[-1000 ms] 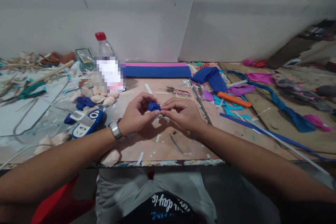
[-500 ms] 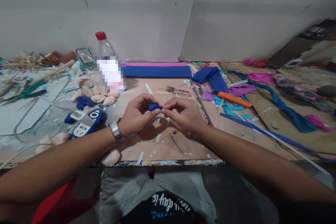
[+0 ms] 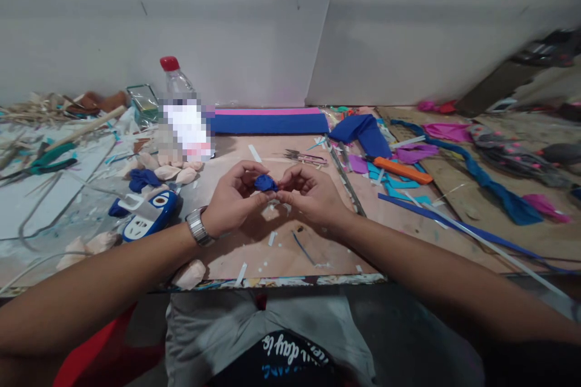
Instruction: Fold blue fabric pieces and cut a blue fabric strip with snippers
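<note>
Both hands meet over the middle of the brown tabletop. My left hand, with a metal watch on its wrist, and my right hand pinch a small crumpled piece of dark blue material between their fingertips, a little above the table. Their fingers are curled round it. Small white scraps lie on the board just under the hands.
A clear bottle with a red cap stands at the back left, beside a blue and pink sheet. Small scissors, an orange cutter, blue strips and coloured offcuts lie to the right. A blue and white device, pale puffy pieces and green pliers lie left.
The fingers of both hands have shifted slightly on the blue piece, which now shows more between them. The view has drifted a little to the right.
</note>
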Motion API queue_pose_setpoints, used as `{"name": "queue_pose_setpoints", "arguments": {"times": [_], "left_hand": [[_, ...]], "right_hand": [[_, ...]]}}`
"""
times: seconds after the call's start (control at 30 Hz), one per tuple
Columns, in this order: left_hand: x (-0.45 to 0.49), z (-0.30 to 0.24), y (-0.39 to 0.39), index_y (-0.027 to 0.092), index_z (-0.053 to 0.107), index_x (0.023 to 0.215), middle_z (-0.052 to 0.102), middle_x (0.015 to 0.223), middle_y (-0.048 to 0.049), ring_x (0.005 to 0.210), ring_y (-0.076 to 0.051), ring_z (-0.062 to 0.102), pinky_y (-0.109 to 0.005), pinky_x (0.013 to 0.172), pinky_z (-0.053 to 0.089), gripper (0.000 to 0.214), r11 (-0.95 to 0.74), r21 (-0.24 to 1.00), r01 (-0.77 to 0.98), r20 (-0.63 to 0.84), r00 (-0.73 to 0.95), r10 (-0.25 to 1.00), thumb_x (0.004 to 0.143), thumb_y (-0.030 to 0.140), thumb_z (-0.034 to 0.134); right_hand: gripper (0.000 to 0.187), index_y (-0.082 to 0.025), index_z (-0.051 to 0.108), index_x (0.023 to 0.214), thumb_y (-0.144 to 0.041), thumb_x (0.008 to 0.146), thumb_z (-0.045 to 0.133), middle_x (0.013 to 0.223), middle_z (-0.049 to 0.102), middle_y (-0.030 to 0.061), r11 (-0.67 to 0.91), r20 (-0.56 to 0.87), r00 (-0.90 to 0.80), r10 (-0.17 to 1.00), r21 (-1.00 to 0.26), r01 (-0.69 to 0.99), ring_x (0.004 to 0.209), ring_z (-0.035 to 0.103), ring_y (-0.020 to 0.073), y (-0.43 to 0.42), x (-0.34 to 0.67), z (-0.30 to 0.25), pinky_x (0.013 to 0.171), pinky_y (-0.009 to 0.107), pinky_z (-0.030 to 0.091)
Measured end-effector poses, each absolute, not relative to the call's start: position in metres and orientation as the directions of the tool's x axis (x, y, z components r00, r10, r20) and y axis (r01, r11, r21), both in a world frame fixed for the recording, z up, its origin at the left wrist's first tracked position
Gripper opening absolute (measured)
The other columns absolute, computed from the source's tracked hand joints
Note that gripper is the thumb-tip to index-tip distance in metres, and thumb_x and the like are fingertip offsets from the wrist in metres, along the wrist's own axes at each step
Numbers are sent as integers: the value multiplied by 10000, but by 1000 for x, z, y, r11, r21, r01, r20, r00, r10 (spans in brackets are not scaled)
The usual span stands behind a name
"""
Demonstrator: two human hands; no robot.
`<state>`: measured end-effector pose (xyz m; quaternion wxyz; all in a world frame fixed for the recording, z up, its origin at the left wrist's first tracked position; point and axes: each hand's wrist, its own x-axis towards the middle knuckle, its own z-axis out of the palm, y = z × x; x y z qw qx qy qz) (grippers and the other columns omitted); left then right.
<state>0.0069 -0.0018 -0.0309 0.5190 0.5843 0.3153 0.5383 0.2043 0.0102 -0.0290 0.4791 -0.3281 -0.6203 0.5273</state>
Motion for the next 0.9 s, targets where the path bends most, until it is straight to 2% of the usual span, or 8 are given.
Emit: {"name": "queue_pose_setpoints", "arguments": {"times": [0.3, 0.47, 0.7, 0.9], "left_hand": [[8, -24, -2, 176, 605, 1147, 782, 797, -14, 724, -139, 732, -230, 697, 558, 545, -125, 963, -240, 190, 272, 943, 714, 235, 930], [9, -20, -5, 161, 621, 1137, 755, 736, 10, 593, -89, 652, -183, 594, 506, 543, -89, 968, -234, 149, 253, 956, 700, 237, 933], [10, -21, -7, 160, 618, 1215, 807, 838, -43, 718, -152, 735, -256, 707, 587, 594, -25, 966, -256, 107, 314, 943, 716, 255, 925], [9, -23, -6, 167, 621, 1258, 804, 858, -42, 702, -148, 728, -250, 689, 576, 605, -53, 977, -206, 116, 303, 946, 740, 275, 914]], "right_hand": [[474, -236, 444, 754, -378, 780, 895, 785, 624, -21, 138, 180, -372, 910, -981, -137, 690, 606, 147, 3, 203, -26, 644, 311, 527], [464, -234, 442, 749, -368, 791, 885, 760, 590, -35, 129, 169, -391, 905, -984, -125, 667, 600, 141, 3, 203, -25, 647, 318, 527], [403, -239, 474, 855, -268, 770, 866, 824, 604, -42, 95, 133, -446, 885, -990, -107, 721, 633, 138, 5, 202, -28, 661, 286, 535], [432, -250, 461, 904, -274, 770, 871, 831, 617, -45, 93, 137, -405, 904, -987, -128, 702, 625, 133, 2, 201, -26, 636, 269, 532]]}}
